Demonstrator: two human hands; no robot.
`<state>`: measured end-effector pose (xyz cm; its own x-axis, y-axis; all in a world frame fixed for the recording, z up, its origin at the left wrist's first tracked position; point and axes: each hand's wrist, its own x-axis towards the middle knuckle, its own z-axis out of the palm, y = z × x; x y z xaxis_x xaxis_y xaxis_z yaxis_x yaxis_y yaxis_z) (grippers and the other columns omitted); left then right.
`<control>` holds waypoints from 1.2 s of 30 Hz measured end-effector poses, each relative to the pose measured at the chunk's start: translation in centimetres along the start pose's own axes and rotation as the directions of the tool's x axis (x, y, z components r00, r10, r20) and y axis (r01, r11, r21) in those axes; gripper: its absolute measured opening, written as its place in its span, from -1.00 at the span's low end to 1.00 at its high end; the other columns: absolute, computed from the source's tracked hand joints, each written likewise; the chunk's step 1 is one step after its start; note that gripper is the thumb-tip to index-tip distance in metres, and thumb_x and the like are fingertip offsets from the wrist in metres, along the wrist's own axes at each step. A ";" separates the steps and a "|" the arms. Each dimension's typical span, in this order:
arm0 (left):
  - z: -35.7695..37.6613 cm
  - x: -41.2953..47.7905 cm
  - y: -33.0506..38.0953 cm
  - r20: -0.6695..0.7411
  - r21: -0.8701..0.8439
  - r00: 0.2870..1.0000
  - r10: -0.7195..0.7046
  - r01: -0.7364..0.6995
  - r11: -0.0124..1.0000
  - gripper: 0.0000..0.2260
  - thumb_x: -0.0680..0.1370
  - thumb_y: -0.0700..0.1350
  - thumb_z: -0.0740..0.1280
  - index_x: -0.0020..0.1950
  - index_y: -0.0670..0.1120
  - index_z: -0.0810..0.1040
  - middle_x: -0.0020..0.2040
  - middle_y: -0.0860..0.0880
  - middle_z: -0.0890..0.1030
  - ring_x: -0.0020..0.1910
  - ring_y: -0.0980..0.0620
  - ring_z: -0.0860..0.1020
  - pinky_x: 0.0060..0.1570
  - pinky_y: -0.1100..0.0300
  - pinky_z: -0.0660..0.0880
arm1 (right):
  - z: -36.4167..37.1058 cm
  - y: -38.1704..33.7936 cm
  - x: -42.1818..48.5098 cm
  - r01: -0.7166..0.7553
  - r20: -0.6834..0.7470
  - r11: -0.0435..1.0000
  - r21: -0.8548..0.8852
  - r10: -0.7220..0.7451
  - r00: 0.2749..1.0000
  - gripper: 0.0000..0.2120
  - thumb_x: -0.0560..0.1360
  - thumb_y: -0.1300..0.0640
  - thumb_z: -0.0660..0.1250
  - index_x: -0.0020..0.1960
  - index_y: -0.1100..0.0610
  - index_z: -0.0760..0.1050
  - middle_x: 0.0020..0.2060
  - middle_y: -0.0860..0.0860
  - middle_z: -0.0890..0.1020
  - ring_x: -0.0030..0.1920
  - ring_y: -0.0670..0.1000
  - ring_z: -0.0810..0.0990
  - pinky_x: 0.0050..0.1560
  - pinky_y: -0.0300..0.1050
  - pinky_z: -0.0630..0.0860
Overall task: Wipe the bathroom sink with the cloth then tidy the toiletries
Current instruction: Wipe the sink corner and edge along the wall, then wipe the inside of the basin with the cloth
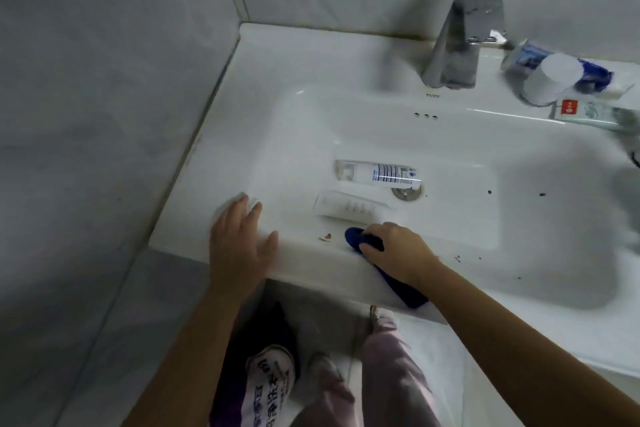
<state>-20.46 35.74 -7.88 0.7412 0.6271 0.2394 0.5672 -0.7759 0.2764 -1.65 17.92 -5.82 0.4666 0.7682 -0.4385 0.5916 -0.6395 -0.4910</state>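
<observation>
A: Count, basin contents?
B: Two tubes lie flat in the white sink (311, 52). One is a clear-and-white tube (377, 175) with blue print, its end over the drain (407, 192). The other is a pale white tube (346, 208), just in front of the first, nearer the person

A: Rear ledge?
B: One chrome faucet (457, 35). Right of it: one white cup (550, 78), one blue-and-white pack (533, 57) behind the cup, and one toothpaste tube (588, 113) with a red patch in front of it. Three overflow holes (426, 116) sit below the faucet

A: Hands?
B: Two. The left hand (239, 250) rests palm-down on the front-left rim, fingers straight and spread, holding nothing. The right hand (398, 250) has its fingers curled over the cloth (356, 237), gripping it and pressing it on the front inner edge of the basin

A: Cloth, appearance?
B: One cloth, dark blue, bunched under the fingers. A long tail runs back under the wrist and hangs over the front rim. Weave cannot be told, as the frame is blurred

A: Dirt?
B: Dark specks (489, 191) at the right of the basin, count unclear. One brown scrap (325, 237) lies just left of the cloth
</observation>
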 end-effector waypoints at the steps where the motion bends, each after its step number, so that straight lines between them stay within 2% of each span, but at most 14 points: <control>1: 0.2 -0.1 -0.3 0.007 0.015 1.000 0.018 -0.018 1.000 -0.54 0.47 0.05 0.17 0.19 -0.25 0.51 0.24 -0.29 0.48 0.26 -0.17 0.34 0.23 -0.01 0.25 | 0.1 -0.3 0.5 0.004 0.019 1.000 0.014 -0.004 1.000 -0.69 0.54 0.00 0.18 0.24 0.05 0.44 0.08 0.07 0.54 0.01 0.08 0.53 0.01 -0.10 0.42; 4: 0.7 -0.3 -0.2 0.004 0.025 0.998 0.056 -0.056 0.998 -0.58 0.48 0.04 0.18 0.17 -0.23 0.53 0.25 -0.27 0.49 0.28 -0.18 0.34 0.26 0.01 0.25 | 0.1 -0.7 0.9 -0.011 0.031 0.997 0.070 0.009 0.999 -0.71 0.53 0.00 0.21 0.22 0.02 0.46 0.08 0.03 0.55 0.02 0.05 0.52 0.01 -0.13 0.42; 8: 1.4 1.6 2.6 0.010 -0.048 0.986 0.168 -0.167 0.985 -0.62 0.50 0.04 0.20 0.16 -0.17 0.55 0.20 -0.18 0.55 0.23 -0.13 0.43 0.21 0.02 0.32 | -1.5 0.5 0.2 -0.116 -0.074 0.960 0.256 0.139 0.988 -0.73 0.52 0.04 0.26 0.20 0.05 0.49 0.07 0.02 0.56 -0.03 0.03 0.50 -0.04 -0.18 0.36; 11: 3.1 4.4 5.6 0.158 -0.216 0.955 0.252 -0.215 0.952 -0.64 0.47 0.05 0.22 0.11 -0.15 0.58 0.08 -0.12 0.62 0.10 -0.09 0.54 0.11 0.07 0.45 | -3.3 2.1 0.4 -0.173 -0.167 0.886 0.431 0.266 0.949 -0.76 0.51 0.07 0.28 0.16 0.06 0.51 0.02 0.04 0.59 -0.08 0.03 0.52 -0.09 -0.18 0.35; 14: 5.8 7.3 8.2 0.346 -0.297 0.886 0.308 -0.207 0.932 -0.66 0.39 -0.03 0.38 0.10 -0.16 0.59 0.06 -0.12 0.63 0.05 -0.13 0.58 0.03 -0.02 0.51 | -4.9 3.8 1.5 -0.206 -0.204 0.845 0.493 0.342 0.917 -0.78 0.50 0.07 0.27 0.13 0.06 0.52 -0.02 0.06 0.60 -0.11 0.05 0.54 -0.13 -0.16 0.37; 17: 8.7 9.4 10.5 0.547 -0.276 0.769 0.330 -0.207 0.939 -0.54 0.39 -0.07 0.46 0.26 -0.13 0.50 0.24 -0.09 0.53 0.22 -0.09 0.46 0.21 0.06 0.33 | -5.8 5.6 2.9 -0.224 -0.188 0.829 0.512 0.363 0.913 -0.79 0.51 0.05 0.26 0.12 0.04 0.52 -0.05 0.05 0.59 -0.15 0.04 0.55 -0.18 -0.17 0.38; 19: 10.2 10.1 11.4 0.636 -0.222 0.687 0.351 -0.273 0.936 -0.51 0.40 -0.04 0.45 0.28 -0.12 0.47 0.26 -0.08 0.51 0.24 -0.07 0.42 0.23 0.10 0.30 | -6.1 6.5 3.5 -0.232 -0.169 0.818 0.526 0.367 0.915 -0.80 0.51 0.05 0.26 0.11 0.03 0.52 -0.06 0.05 0.59 -0.17 0.02 0.55 -0.21 -0.17 0.38; 21: 11.2 10.4 12.1 0.661 -0.208 0.657 0.362 -0.303 0.930 -0.56 0.40 -0.05 0.44 0.25 -0.12 0.49 0.21 -0.10 0.53 0.19 -0.10 0.44 0.17 0.10 0.34 | -6.3 7.1 3.9 -0.236 -0.147 0.814 0.531 0.363 0.920 -0.79 0.51 0.05 0.26 0.13 0.04 0.51 -0.04 0.04 0.59 -0.17 0.02 0.55 -0.19 -0.18 0.39; 25: 11.6 11.0 12.4 0.686 -0.172 0.656 0.316 -0.276 0.946 -0.65 0.43 -0.16 0.37 0.22 -0.08 0.51 0.18 -0.08 0.54 0.17 -0.09 0.44 0.09 0.13 0.37 | -6.8 7.4 4.4 -0.239 -0.109 0.810 0.536 0.347 0.931 -0.76 0.51 0.05 0.27 0.16 0.06 0.51 -0.01 0.04 0.59 -0.14 0.03 0.55 -0.16 -0.18 0.41; 30: 11.4 11.2 12.1 0.678 -0.195 0.644 0.354 -0.307 0.932 -0.67 0.42 -0.19 0.35 0.18 -0.11 0.51 0.13 -0.10 0.56 0.13 -0.13 0.45 0.08 0.09 0.40 | -7.4 6.6 5.0 -0.202 -0.104 0.799 0.566 0.313 0.944 -0.77 0.51 0.06 0.27 0.14 0.05 0.51 -0.03 0.02 0.61 -0.17 0.00 0.56 -0.22 -0.21 0.40; 32: 11.2 11.4 12.2 0.618 -0.256 0.679 0.395 -0.302 0.918 -0.68 0.34 -0.24 0.39 0.09 -0.15 0.54 0.02 -0.15 0.60 0.01 -0.18 0.51 0.00 0.03 0.48 | -7.4 6.1 5.3 -0.196 -0.109 0.788 0.583 0.315 0.943 -0.79 0.51 0.06 0.27 0.13 0.03 0.52 -0.04 0.02 0.61 -0.18 -0.01 0.56 -0.26 -0.24 0.39; 34: 10.9 11.5 11.9 0.538 -0.335 0.731 0.420 -0.271 0.902 -0.66 0.22 -0.29 0.45 -0.04 -0.14 0.53 -0.13 -0.17 0.61 -0.17 -0.21 0.55 -0.17 0.00 0.56 | -7.3 5.3 5.7 -0.188 -0.127 0.784 0.591 0.321 0.938 -0.80 0.50 0.06 0.28 0.12 0.02 0.52 -0.06 0.01 0.61 -0.20 -0.04 0.55 -0.29 -0.27 0.37; 36: 9.9 11.7 11.9 0.451 -0.428 0.795 0.406 -0.207 0.880 -0.65 0.19 -0.31 0.46 -0.07 -0.13 0.51 -0.17 -0.16 0.61 -0.20 -0.19 0.56 -0.19 0.04 0.57 | -7.5 4.5 5.8 -0.166 -0.166 0.779 0.605 0.327 0.930 -0.80 0.51 0.07 0.28 0.11 0.02 0.53 -0.07 -0.02 0.60 -0.21 -0.09 0.53 -0.29 -0.30 0.36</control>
<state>-1.49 33.17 -10.98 0.9814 0.1522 -0.1171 0.1920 -0.7829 0.5918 8.66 19.78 -4.90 0.7367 0.5103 -0.4437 -0.0144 -0.6442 -0.7647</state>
